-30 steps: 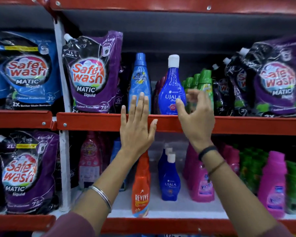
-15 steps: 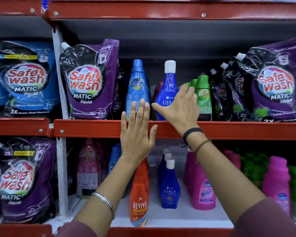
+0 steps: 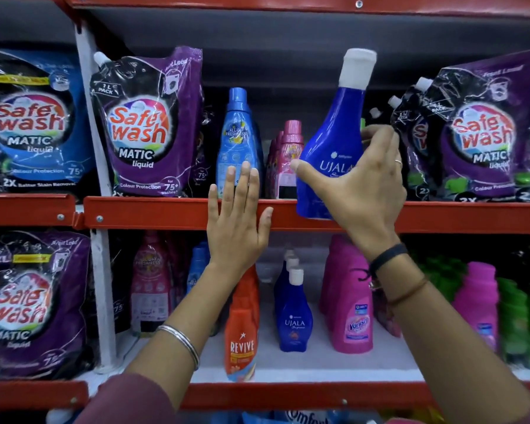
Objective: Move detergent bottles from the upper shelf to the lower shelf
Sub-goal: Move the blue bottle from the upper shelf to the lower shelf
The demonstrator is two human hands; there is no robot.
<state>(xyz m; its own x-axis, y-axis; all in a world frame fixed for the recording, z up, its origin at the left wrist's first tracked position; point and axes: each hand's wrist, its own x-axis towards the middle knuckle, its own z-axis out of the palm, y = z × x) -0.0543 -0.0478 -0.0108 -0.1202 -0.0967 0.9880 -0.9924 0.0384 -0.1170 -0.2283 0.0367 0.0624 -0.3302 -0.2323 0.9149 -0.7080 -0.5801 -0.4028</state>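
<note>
My right hand [image 3: 360, 191] grips a dark blue Ujala bottle [image 3: 331, 142] with a white cap, tilted and lifted off the upper shelf [image 3: 153, 212], its base in front of the red rail. My left hand [image 3: 236, 221] rests flat and open against that rail, holding nothing. A light blue bottle [image 3: 237, 142] and a row of pink bottles [image 3: 288, 157] still stand on the upper shelf. On the white lower shelf [image 3: 288, 367] stand smaller Ujala bottles [image 3: 292, 313], an orange Revive bottle [image 3: 242, 332] and pink Vanish bottles [image 3: 351, 301].
Purple Safewash pouches [image 3: 150, 127] and blue Safewash pouches [image 3: 28, 123] fill the upper shelf's left; more purple pouches [image 3: 481, 133] stand at right. Lower shelf holds a purple pouch [image 3: 34, 304], a pink bottle [image 3: 476, 301] and green bottles [image 3: 514, 316]. A white upright post [image 3: 100, 270] divides the bays.
My right hand closed on the dark blue Ujala bottle and pulled it forward and up off the upper shelf, tilting it. The left hand stayed on the rail.
</note>
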